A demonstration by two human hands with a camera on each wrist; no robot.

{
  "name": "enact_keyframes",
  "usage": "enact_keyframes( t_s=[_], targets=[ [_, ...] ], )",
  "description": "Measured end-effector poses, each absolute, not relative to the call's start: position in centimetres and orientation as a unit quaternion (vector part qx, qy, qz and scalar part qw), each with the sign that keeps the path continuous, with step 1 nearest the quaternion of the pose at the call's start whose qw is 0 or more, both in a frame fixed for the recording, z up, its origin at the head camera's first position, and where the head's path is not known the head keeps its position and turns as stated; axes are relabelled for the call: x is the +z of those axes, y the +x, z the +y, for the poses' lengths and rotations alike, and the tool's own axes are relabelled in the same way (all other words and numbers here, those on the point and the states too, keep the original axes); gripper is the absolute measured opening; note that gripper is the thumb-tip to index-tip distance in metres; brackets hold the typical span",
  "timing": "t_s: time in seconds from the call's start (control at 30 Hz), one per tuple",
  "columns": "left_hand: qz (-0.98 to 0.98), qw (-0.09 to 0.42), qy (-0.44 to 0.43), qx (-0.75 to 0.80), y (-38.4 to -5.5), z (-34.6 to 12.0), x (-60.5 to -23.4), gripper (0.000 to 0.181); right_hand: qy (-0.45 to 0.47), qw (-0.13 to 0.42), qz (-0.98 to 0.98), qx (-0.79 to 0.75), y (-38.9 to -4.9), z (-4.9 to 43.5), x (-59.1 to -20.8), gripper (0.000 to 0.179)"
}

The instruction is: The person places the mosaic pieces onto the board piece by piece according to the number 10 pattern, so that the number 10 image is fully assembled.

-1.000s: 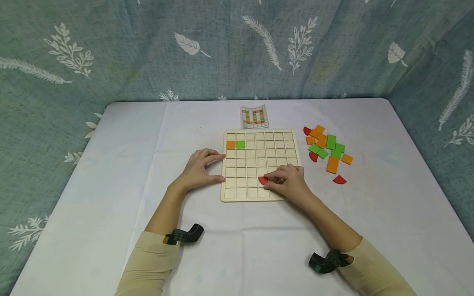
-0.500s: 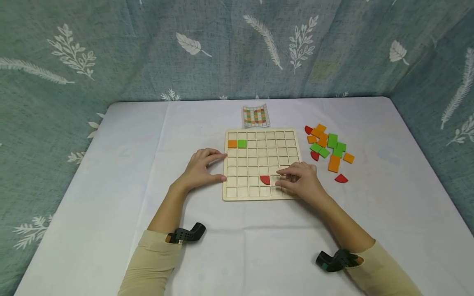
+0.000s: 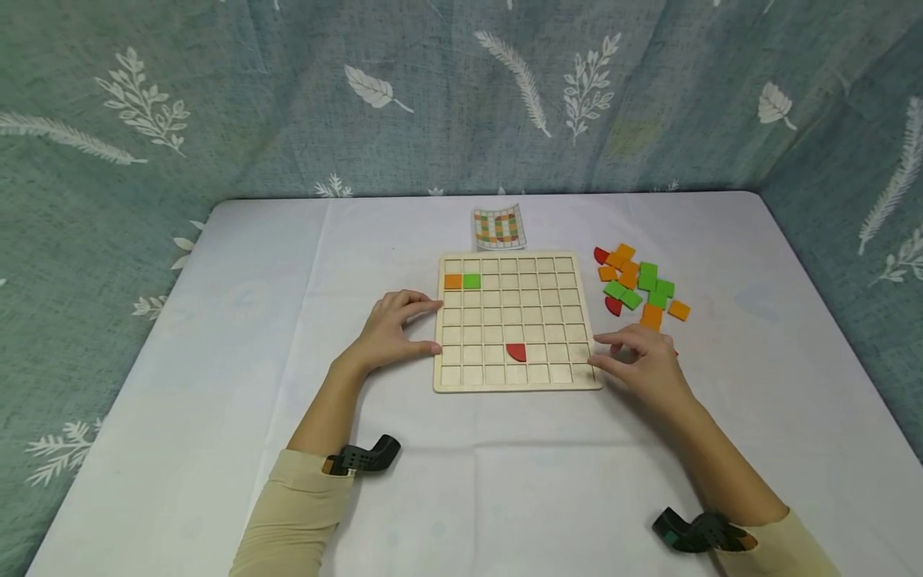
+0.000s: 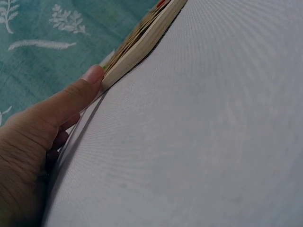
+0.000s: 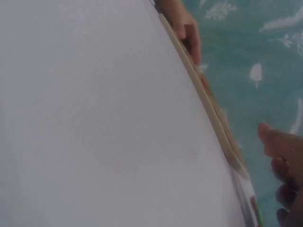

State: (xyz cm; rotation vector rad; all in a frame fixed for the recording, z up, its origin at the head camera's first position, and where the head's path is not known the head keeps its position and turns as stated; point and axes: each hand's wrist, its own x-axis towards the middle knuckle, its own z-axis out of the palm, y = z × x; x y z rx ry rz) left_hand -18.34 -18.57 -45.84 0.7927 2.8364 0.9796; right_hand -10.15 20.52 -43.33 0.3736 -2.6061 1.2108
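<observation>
A wooden grid board (image 3: 472, 332) lies on the white table. In its cells sit an orange square tile (image 3: 453, 281), a green square tile (image 3: 472, 281) and, lower down, a red quarter-circle tile (image 3: 516, 352). My left hand (image 3: 392, 328) rests at the board's left edge, thumb and fingertips touching the rim; the left wrist view shows the thumb (image 4: 92, 75) against the wooden side. At the board's right edge my right hand (image 3: 644, 361) hovers with thumb and fingers apart, nothing between them. It partly hides another red quarter-circle near the loose tiles.
Right of the board lie loose tiles: several orange squares (image 3: 679, 310), several green squares (image 3: 647, 276) and red quarter-circles (image 3: 613, 306). A patterned card (image 3: 499, 227) with a coloured grid stands just behind the board. A leaf-print cloth (image 3: 433, 96) hangs behind the table.
My right hand has let go of the red quarter-circle tile, which stays in a cell, and has moved right off the grid toward the loose tiles. The left hand keeps its place.
</observation>
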Motion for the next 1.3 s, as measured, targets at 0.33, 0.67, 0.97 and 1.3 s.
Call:
enact_keyframes(
  t_s=[0.33, 0.67, 0.97, 1.3],
  targets=[
    [0.915, 0.015, 0.259, 0.308, -18.3, -18.4, -45.7, 0.075, 0.050, 0.142, -0.912, 0.381, -8.5, 24.4, -43.1, 0.027],
    [0.921, 0.024, 0.251, 0.298, -18.4, -18.4, -45.7, 0.074, -0.038, 0.130, -0.956, 0.259, -7.8, 26.1, -44.1, 0.038],
    [0.920, 0.021, 0.252, 0.300, -18.5, -18.5, -45.7, 0.075, -0.026, 0.126, -0.953, 0.275, -8.0, 25.9, -45.0, 0.036],
    [0.919, 0.024, 0.254, 0.301, -18.4, -18.6, -45.6, 0.077, 0.033, 0.130, -0.958, 0.253, -8.3, 24.8, -45.3, 0.029]
  ],
)
